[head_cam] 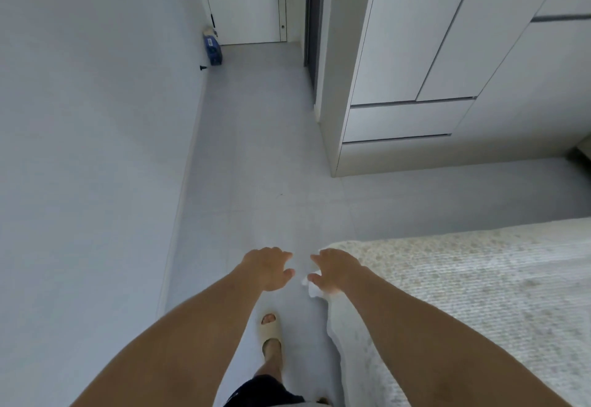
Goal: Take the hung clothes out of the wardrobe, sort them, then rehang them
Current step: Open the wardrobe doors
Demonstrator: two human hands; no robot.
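To your left, a plain pale wall [80, 118] runs the length of the room, with a small black door stop [203, 68] at its base and a blue box [213, 50] standing on the floor just beyond it, near the closed white door [243, 0] at the far end. The grey tiled floor [256, 150] extends from that door toward you. Your left hand [267, 267] is held out over the floor, palm down, fingers relaxed and slightly bent, gripping nothing. Below it, one foot in a beige slipper [271, 326] stands on the floor. Your right hand [335, 270] is just beside the left, apart from it, also palm down with loosely bent fingers and holding nothing; it sits above the corner of the bed [463, 278], which carries a pale textured cover. The wardrobe [431, 54] stands at upper right, well apart from both hands, with all white doors and lower drawers closed. No hung clothes are visible from this view.
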